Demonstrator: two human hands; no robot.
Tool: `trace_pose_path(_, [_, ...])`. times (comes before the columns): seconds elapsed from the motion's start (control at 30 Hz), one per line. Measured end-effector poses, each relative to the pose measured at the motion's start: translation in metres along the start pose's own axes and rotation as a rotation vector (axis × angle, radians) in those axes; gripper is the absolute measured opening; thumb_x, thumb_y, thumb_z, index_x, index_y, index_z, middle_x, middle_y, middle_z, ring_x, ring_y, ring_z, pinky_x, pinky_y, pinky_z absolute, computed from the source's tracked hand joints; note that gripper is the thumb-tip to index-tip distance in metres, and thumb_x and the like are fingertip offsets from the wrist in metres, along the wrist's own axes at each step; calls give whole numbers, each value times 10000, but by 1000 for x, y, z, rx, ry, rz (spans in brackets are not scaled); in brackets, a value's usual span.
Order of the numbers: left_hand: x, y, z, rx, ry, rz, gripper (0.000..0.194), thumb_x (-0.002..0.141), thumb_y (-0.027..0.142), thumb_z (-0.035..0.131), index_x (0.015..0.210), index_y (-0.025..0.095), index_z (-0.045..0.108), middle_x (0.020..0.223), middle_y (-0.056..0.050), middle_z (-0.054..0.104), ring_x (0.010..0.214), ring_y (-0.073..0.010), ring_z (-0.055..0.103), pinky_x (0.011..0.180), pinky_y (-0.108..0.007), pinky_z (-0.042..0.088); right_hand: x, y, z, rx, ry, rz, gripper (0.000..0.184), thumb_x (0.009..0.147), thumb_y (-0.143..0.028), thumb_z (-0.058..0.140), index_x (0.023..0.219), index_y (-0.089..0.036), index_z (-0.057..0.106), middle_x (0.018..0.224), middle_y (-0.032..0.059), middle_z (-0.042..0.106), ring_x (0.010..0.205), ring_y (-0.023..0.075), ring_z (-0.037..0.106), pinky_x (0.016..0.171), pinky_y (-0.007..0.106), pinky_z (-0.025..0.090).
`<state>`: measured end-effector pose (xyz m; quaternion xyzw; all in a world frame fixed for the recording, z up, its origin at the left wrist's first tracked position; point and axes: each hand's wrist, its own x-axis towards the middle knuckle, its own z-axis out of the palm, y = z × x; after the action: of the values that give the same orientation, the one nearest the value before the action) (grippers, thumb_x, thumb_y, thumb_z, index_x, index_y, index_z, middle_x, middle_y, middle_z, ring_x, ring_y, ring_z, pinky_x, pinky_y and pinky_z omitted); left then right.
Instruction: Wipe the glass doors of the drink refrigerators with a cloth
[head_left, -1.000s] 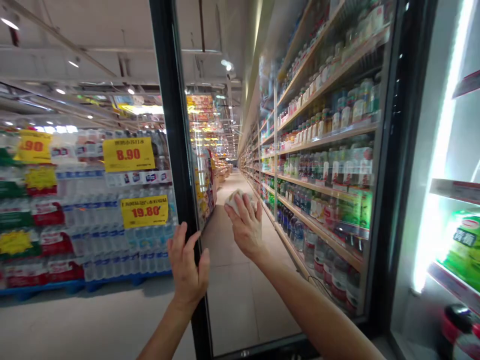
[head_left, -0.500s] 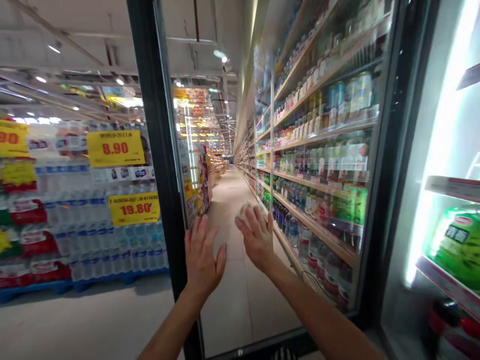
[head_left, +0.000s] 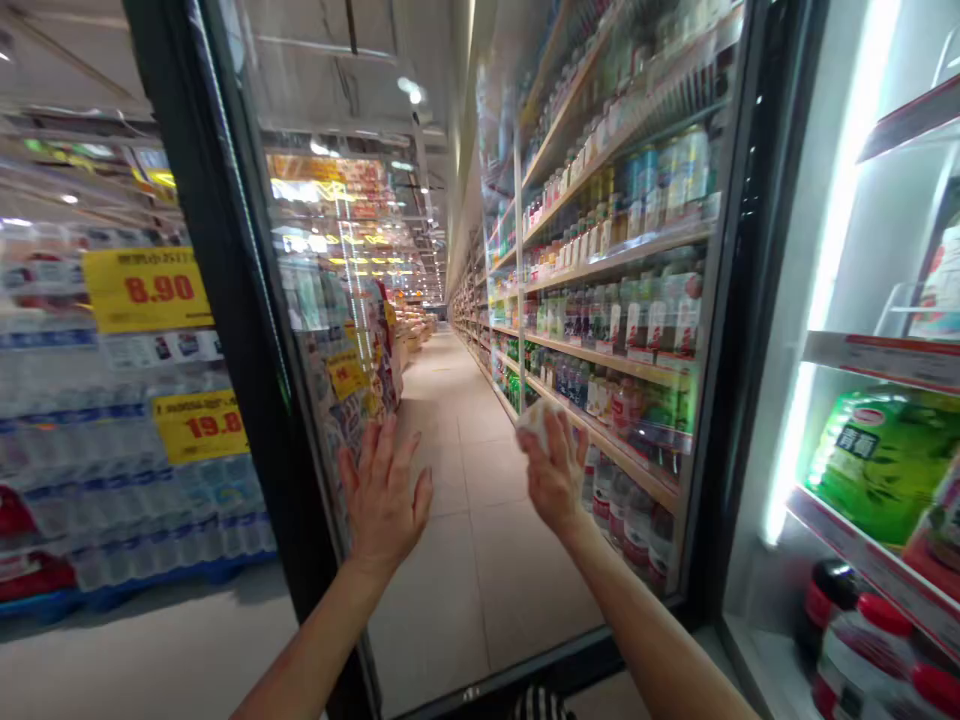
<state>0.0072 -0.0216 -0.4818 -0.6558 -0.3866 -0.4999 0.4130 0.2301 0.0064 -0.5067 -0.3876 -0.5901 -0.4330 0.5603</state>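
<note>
My left hand [head_left: 384,505] is spread open, its palm toward the glass door [head_left: 442,590] and near the black frame [head_left: 262,430] on the door's left side. A crumpled white cloth [head_left: 531,420] is pressed to the pane under the fingers of my right hand [head_left: 556,485]. The glass shows a long aisle and shelves of bottles, partly as reflections. Part of the cloth is hidden behind my fingers.
Right of the door are lit cooler shelves with a green package [head_left: 874,465] and red-capped bottles [head_left: 862,640]. On the left, stacked bottled water [head_left: 142,500] stands behind yellow price signs [head_left: 150,290]. Tiled floor [head_left: 150,660] lies below.
My right hand has moved right across the pane with the cloth, while my left hand has shifted slightly left. The view has turned, bringing more of the cooler shelves into sight.
</note>
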Motion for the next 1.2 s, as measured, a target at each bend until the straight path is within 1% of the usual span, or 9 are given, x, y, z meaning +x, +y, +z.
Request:
trace_pose_path(0.07, [0,1,2,-5,5,-7,488,772,221,534,1245,180,420,1409,-134,330,1344,-243,206,1084,-492,108,-1,18,-3,-80,92,237,466,855,-129,395,1306,-241,404,1457,110,259,1354,237,201,1072,512,175])
trace_pose_path(0.13, [0,4,4,-8,18,-30,498,762,224,545,1244,183,426,1415,-135,318,1344,-254,203,1082,-502,97,-2,22,-4,-100,109,314,466,863,-135,372,1323,-210,382,1468,133,218,1357,250,187,1062,511,195])
trace_pose_path(0.3, [-1,10,7,-2,37,-69,515,755,227,557,1251,190,422,1423,-132,304,1344,-257,203,1085,-501,90,-11,14,-3,-1,-76,-69,482,832,-121,432,1262,-338,443,1472,19,237,1345,221,230,1086,482,165])
trace_pose_path(0.5, [-3,12,10,-21,30,-100,524,752,241,557,1256,189,421,1432,-130,286,1349,-258,186,1086,-501,81,-11,56,-8,-132,100,420,475,869,-168,338,1342,-208,351,1465,145,215,1351,271,198,1038,560,206])
trace_pose_path(0.67, [-5,13,11,-36,14,-106,557,757,230,550,1291,211,392,1454,-105,237,1354,-259,166,1090,-493,58,-30,23,-10,-6,-100,18,492,834,-116,413,1295,-289,418,1463,59,257,1352,239,208,1077,490,199])
trace_pose_path(0.73, [-9,13,10,-42,0,-94,561,757,225,550,1295,217,390,1458,-99,226,1353,-259,167,1090,-491,67,-34,26,-11,-9,-102,-30,489,826,-112,434,1274,-308,439,1457,45,274,1345,231,229,1081,493,184])
trace_pose_path(0.93, [-22,22,9,-43,-50,-122,520,768,215,539,1274,209,420,1459,-105,220,1359,-258,142,1087,-501,83,-24,61,-11,-126,105,506,470,872,-193,332,1341,-191,351,1459,152,228,1348,260,208,1032,558,233])
trace_pose_path(1.1, [-29,29,8,-38,-68,-133,511,773,197,534,1271,198,425,1452,-119,232,1358,-261,142,1085,-494,103,-46,17,-8,9,-125,69,483,842,-140,400,1305,-280,408,1465,84,244,1349,261,212,1063,521,214])
trace_pose_path(1.2, [-31,28,6,-32,-75,-115,517,774,197,534,1278,200,420,1443,-120,254,1358,-246,145,1090,-469,109,-52,22,-10,-18,-84,96,479,841,-146,406,1304,-271,411,1461,90,252,1337,262,244,1060,539,203])
